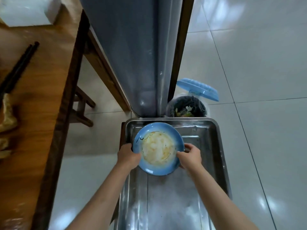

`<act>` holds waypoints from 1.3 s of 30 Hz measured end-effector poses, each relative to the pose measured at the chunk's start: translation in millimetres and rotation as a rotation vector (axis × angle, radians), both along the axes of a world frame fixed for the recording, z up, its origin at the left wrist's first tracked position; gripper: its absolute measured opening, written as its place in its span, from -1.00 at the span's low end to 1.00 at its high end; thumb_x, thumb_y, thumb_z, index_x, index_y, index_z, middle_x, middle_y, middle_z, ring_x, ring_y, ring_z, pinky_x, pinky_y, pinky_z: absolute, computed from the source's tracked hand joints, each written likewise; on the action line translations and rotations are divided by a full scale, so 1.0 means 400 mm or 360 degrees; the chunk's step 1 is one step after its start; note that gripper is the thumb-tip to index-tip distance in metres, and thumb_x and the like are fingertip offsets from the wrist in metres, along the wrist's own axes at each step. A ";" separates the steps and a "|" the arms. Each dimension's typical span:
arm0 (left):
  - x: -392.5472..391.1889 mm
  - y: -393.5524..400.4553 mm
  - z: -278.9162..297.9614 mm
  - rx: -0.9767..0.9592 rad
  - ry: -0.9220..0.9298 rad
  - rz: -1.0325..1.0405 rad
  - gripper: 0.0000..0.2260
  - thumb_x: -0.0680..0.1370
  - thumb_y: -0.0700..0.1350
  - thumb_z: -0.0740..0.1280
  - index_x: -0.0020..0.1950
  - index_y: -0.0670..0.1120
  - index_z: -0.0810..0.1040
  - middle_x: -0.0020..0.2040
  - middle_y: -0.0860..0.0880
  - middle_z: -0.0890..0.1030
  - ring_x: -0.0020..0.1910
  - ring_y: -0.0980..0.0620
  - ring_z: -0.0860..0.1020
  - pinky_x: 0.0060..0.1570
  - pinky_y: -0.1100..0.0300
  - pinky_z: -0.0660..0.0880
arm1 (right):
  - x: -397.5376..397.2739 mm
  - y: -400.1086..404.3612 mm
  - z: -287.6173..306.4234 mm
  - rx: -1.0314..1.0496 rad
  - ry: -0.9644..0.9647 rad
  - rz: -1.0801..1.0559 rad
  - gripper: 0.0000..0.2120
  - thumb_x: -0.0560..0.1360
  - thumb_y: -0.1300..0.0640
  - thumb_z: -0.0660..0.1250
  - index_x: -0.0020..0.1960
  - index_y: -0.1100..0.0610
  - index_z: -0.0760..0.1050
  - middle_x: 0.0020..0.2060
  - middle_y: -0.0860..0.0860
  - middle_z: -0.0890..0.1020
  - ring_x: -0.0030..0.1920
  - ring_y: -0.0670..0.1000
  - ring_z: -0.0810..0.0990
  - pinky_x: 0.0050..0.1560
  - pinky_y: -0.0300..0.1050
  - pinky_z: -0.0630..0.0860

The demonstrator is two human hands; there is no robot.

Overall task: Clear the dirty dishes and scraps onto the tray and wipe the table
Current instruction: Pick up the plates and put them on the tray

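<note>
A blue plate [158, 147] smeared with yellowish food residue is held over the far end of a steel tray [206, 156]. My left hand [127, 155] grips its left rim and my right hand [189, 156] grips its right rim, thumbs on top. I cannot tell whether the plate touches the tray. On the wooden table [41, 90] at the left lie black chopsticks [18, 65] and some food scraps [7, 113] near the left edge.
A bin [187, 107] with a black liner and scraps inside stands just beyond the tray, its blue lid [198, 88] tipped open. A grey pillar [132, 55] rises ahead. A wooden stool [83, 108] sits under the table. A white tissue pack [28, 10] lies at the table's far end.
</note>
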State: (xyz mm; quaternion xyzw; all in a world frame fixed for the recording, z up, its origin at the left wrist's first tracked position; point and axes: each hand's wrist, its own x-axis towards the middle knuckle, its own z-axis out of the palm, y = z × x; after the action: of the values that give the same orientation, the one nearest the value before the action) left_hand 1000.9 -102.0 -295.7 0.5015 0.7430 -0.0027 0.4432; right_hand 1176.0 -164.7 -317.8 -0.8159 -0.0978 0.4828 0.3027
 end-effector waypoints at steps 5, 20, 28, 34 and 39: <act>-0.011 0.016 -0.017 0.0047 -0.0003 -0.0039 -0.88 0.45 -0.22 0.32 -0.28 -0.09 0.48 -0.33 0.02 0.50 -0.35 0.15 0.43 -0.46 0.31 0.30 | -0.003 0.023 -0.016 -0.0003 0.0029 0.0006 -0.56 0.36 0.36 0.32 0.21 0.11 0.45 0.05 0.04 0.56 0.06 0.10 0.55 0.06 0.14 0.57; -0.037 -0.031 0.107 0.0280 -0.0035 -0.0017 -0.89 0.41 -0.21 0.38 -0.08 -0.13 0.56 -0.14 0.02 0.59 -0.18 0.07 0.52 -0.40 0.43 0.28 | -0.017 0.001 0.125 -0.0089 -0.0253 0.0403 -0.23 0.38 0.11 0.49 0.47 0.17 0.18 0.36 0.12 0.40 0.29 0.13 0.44 0.21 0.02 0.43; -0.076 -0.099 0.419 0.0458 -0.0240 -0.0049 -0.58 0.44 -0.26 0.42 0.29 -0.15 0.50 0.20 -0.04 0.56 0.19 0.03 0.50 0.08 0.38 0.34 | -0.093 -0.069 0.433 0.0300 -0.0390 0.0621 -0.34 0.40 0.09 0.46 0.43 0.07 0.27 0.27 0.03 0.46 0.14 -0.07 0.43 0.11 -0.19 0.34; -0.177 -0.169 0.732 0.0867 -0.0203 -0.0173 -0.47 0.44 -0.19 0.44 0.37 0.05 0.39 0.24 0.19 0.46 0.25 0.25 0.34 0.11 0.44 0.27 | -0.194 -0.100 0.713 0.0600 -0.0353 0.0842 -0.32 0.41 0.07 0.44 0.46 0.01 0.23 0.31 -0.04 0.42 0.25 -0.08 0.39 0.21 -0.17 0.41; -0.331 -0.226 0.932 0.1024 -0.0094 -0.0144 -0.47 0.43 -0.14 0.47 0.37 0.09 0.42 0.29 0.14 0.49 0.27 0.22 0.39 0.20 0.37 0.27 | -0.314 -0.140 0.896 0.0795 -0.0375 0.1124 -0.26 0.42 0.01 0.43 0.48 -0.03 0.15 0.38 -0.10 0.36 0.35 -0.09 0.31 0.33 -0.13 0.31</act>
State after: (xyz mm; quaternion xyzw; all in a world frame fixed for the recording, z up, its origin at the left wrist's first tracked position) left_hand 868.3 -192.4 77.2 0.6483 0.6694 0.2272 0.2827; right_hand 1050.3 -220.6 40.6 -0.6839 -0.5177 0.4218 0.2938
